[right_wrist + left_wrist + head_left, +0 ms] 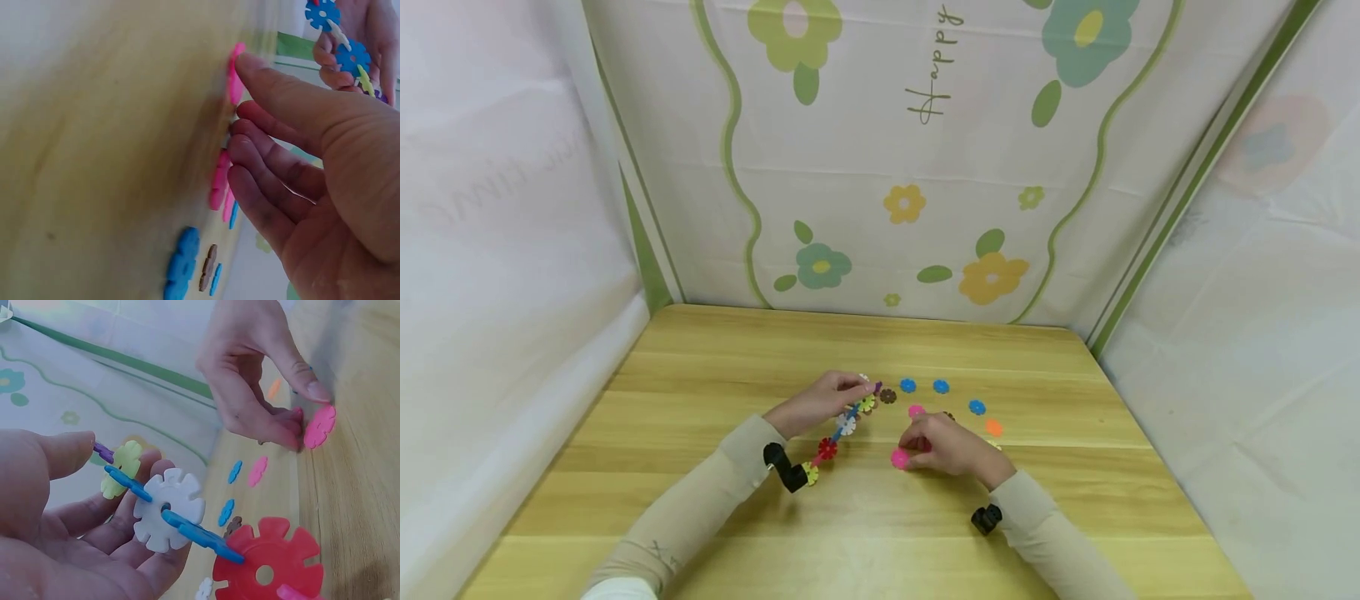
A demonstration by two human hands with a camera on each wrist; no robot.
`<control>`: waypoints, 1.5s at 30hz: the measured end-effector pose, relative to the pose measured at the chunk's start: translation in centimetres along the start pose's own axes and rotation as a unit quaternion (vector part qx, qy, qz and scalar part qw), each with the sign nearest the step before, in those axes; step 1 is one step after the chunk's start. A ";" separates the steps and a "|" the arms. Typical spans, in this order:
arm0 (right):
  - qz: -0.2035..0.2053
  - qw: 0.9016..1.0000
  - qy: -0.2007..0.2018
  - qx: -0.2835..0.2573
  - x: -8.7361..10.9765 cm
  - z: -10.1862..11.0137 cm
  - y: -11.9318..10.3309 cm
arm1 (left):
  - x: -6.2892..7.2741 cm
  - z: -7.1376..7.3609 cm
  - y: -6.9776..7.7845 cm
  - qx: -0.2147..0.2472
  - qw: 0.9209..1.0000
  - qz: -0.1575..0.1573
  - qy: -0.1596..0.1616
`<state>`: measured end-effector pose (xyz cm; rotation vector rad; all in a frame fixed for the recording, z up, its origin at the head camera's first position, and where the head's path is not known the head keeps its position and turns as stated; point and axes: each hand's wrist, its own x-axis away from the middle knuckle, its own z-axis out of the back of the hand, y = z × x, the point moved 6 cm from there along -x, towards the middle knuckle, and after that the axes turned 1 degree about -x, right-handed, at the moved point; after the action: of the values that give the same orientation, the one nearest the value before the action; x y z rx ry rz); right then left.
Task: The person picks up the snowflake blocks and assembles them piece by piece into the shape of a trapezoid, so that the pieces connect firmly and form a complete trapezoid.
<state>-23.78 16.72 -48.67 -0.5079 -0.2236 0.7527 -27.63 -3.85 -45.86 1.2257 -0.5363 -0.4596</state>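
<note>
My left hand holds one end of a chain of slotted plastic flower discs, pinching a purple disc. From there the chain hangs down through a pale yellow disc, a white disc, blue discs seen edge-on, and a red disc, to a yellow disc at its lower end. Low over the table, my right hand has thumb and forefinger at the edges of a loose pink disc. Another pink disc lies close by its other fingers.
Loose discs lie on the wooden table beyond the right hand: several blue discs, an orange disc, a brown disc and a pink disc. Printed cloth walls stand at the back and both sides.
</note>
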 end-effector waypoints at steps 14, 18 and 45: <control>-0.041 0.997 -0.012 -0.068 -0.4 -0.3 0.2 | 0.3 0.7 0.1 0.013 0.999 0.010 0.037; -0.031 0.994 -0.008 -0.108 -0.8 0.0 0.3 | 0.1 0.5 0.0 0.027 0.999 0.008 0.027; -0.068 0.941 0.165 -0.289 -4.8 7.2 -1.1 | 0.3 0.2 -0.1 0.059 0.998 0.016 0.014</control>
<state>-29.21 15.26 -41.95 -1.1549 -0.1603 0.4474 -27.47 -4.23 -45.88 1.3329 -0.5655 -0.3878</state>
